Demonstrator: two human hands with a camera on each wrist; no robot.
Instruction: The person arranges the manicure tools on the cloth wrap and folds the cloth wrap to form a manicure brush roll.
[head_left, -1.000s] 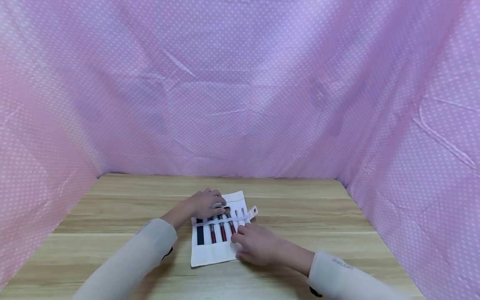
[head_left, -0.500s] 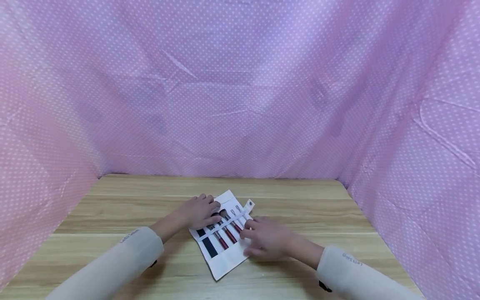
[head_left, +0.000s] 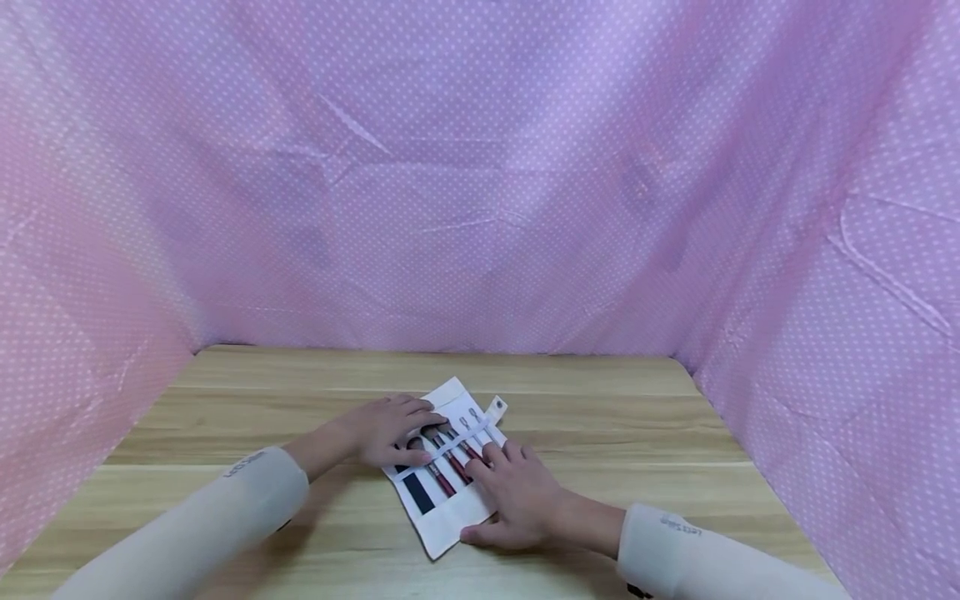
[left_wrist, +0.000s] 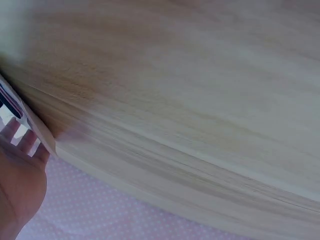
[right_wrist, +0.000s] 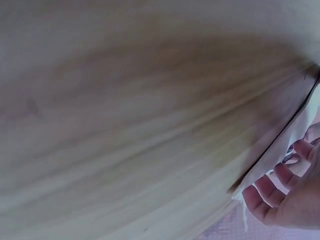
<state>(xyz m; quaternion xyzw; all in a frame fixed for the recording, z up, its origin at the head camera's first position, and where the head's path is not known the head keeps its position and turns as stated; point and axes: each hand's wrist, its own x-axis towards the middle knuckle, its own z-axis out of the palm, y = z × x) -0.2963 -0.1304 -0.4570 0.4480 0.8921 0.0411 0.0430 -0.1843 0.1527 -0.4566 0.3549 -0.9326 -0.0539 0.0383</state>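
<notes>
A white fabric brush roll (head_left: 447,527) lies flat and unrolled on the table, turned at a slant. Under its white elastic band sit several makeup brushes (head_left: 441,478) with red handles, two slim clear-tipped tools (head_left: 467,424) and a flat black strip (head_left: 418,493). My left hand (head_left: 390,432) rests on the roll's left edge, partly covering the brush heads. On the right edge rests my right hand (head_left: 520,493), fingers spread over the handle ends. Both wrist views show the left hand (left_wrist: 22,182) and right hand (right_wrist: 290,200) with extended fingers against the fabric.
A snap tab (head_left: 497,407) sticks out past the roll's right side. The wood-grain table (head_left: 615,417) extends all around it. Pink dotted cloth (head_left: 480,208) hangs behind and along both sides.
The brush roll has turned so that its bottom edge now points down and right. My left hand shifted slightly left, then lower; the right hand's fingers have spread out over the edge.
</notes>
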